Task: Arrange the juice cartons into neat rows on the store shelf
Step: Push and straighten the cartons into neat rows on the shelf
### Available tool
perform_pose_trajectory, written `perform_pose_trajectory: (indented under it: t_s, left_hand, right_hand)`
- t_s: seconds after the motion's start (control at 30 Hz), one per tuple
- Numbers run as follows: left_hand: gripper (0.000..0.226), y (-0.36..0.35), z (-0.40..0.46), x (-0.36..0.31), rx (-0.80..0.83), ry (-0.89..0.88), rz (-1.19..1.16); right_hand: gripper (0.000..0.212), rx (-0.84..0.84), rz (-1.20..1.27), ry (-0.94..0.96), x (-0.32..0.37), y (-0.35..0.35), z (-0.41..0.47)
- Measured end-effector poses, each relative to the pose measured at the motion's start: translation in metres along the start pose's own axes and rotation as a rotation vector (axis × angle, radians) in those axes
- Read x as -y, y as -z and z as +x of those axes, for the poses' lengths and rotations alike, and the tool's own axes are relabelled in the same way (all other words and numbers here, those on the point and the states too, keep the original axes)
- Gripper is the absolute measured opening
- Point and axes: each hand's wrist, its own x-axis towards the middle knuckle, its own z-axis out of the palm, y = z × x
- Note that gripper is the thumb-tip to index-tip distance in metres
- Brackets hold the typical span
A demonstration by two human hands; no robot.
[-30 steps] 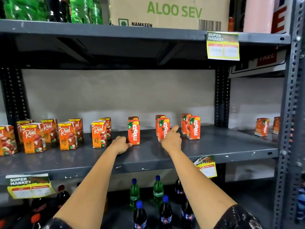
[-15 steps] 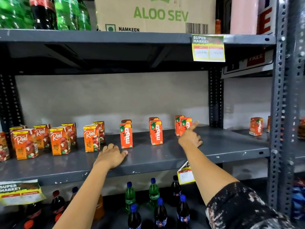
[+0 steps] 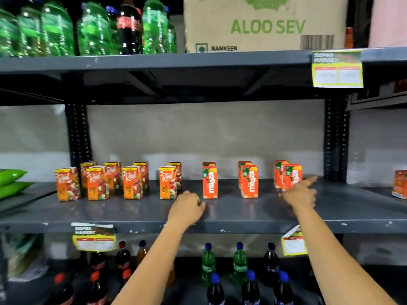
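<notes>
Orange Real juice cartons point(image 3: 131, 182) stand in pairs along the left half of the grey middle shelf point(image 3: 242, 216). Red-orange Maaza cartons stand to their right in three short columns: point(image 3: 210, 182), point(image 3: 249, 181) and the rightmost pair point(image 3: 287, 176). My left hand point(image 3: 187, 208) rests palm down on the shelf, just in front of the gap between the last Real carton point(image 3: 167, 182) and the first Maaza carton, holding nothing. My right hand point(image 3: 300, 193) is in front of the rightmost Maaza pair, index finger pointing right, other fingers curled, holding nothing.
A cardboard "ALOO SEV" box point(image 3: 264, 25) and green soda bottles point(image 3: 57, 29) fill the upper shelf. Bottles point(image 3: 240, 263) stand below. Price tags point(image 3: 337, 69) hang off the shelf edges. Green packets point(image 3: 11, 181) lie far left; another carton point(image 3: 399, 183) stands far right.
The view shifted left and slightly up. My right hand has moved from the middle Maaza column to the rightmost pair. My left hand stays resting on the shelf.
</notes>
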Motion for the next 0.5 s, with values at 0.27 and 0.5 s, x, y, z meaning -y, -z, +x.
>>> perform_pose_trajectory:
  t_s: [0.27, 0.5]
  left_hand:
    - [0.023, 0.042, -0.01, 0.101, -0.152, 0.206, 0.019]
    - [0.043, 0.051, 0.008, 0.115, 0.143, 0.148, 0.229]
  right_hand:
    - [0.028, 0.205, 0.085, 0.553, 0.076, -0.058, -0.139]
    - [0.033, 0.524, -0.307, 0.556, 0.125, -0.144, -0.186]
